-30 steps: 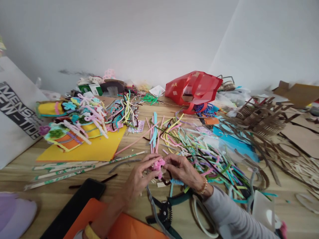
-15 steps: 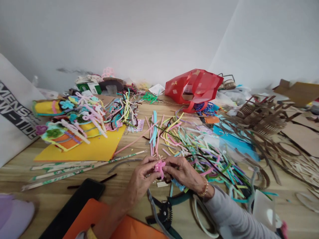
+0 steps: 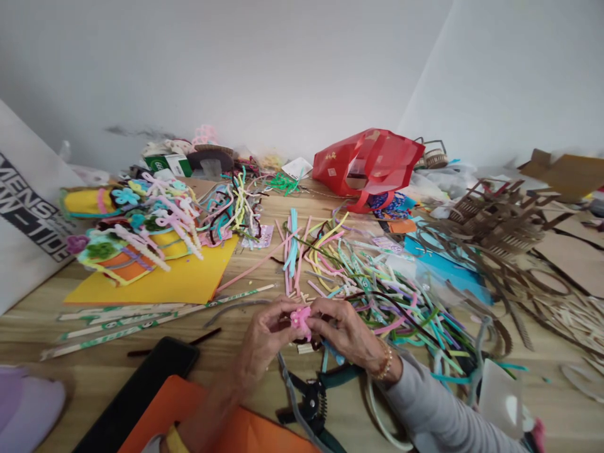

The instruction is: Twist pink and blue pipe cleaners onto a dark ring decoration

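Left hand (image 3: 267,336) and right hand (image 3: 344,333) are pinching a small pink pipe-cleaner flower (image 3: 301,319) above the worktop (image 3: 28,333).

Moving left to right, pipe-cleaner flowers (image 3: 160,214) are heaped on a yellow card sheet (image 3: 155,283). Both grips are clenching the pink flower between their fingertips, and it is sitting between the hands, above green-handled pliers (image 3: 311,402). Loose pipe cleaners (image 3: 377,296) are spreading behind the right hand, a red bag (image 3: 365,163) is sitting beyond them, and cardboard scraps (image 3: 495,220) are lying at far right.
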Demonstrator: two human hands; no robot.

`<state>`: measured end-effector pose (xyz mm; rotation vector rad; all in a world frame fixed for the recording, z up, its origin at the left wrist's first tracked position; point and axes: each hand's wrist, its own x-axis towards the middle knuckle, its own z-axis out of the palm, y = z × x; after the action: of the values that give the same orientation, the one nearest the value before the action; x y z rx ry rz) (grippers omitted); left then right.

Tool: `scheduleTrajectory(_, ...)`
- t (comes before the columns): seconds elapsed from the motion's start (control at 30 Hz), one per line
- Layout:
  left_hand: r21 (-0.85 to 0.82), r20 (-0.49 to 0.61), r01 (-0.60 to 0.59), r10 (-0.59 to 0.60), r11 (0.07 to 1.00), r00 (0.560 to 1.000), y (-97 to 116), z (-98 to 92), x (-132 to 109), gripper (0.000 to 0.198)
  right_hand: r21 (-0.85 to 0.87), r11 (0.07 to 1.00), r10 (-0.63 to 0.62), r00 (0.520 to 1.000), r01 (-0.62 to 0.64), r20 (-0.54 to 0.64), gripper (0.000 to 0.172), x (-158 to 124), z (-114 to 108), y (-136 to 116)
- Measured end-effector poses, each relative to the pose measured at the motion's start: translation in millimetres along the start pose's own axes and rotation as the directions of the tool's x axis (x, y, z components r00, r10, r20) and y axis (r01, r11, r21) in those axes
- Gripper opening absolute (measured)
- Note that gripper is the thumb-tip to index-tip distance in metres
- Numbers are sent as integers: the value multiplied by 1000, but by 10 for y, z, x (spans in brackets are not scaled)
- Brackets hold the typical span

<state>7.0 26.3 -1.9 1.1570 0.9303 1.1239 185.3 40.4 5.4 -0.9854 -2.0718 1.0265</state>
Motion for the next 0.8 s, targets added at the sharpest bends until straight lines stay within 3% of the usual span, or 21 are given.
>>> scheduleTrajectory(0.13, -16, 14, 9, -9, 1000, 1000, -25, -16, 9, 21, 3, 1000, 4, 1000, -4, -20, 16, -7, 25, -17)
scheduleTrajectory(0.37, -53, 16, 10, -9, 999, 1000, -59, -24, 14, 18, 117, 986, 120, 992, -115, -38, 13, -8, 65, -3)
scheduleTrajectory(0.8, -47, 42, 27, -25, 999, 999, -38, -25, 11, 18, 32, 997, 72, 995, -70, -64, 7, -10, 37, -35)
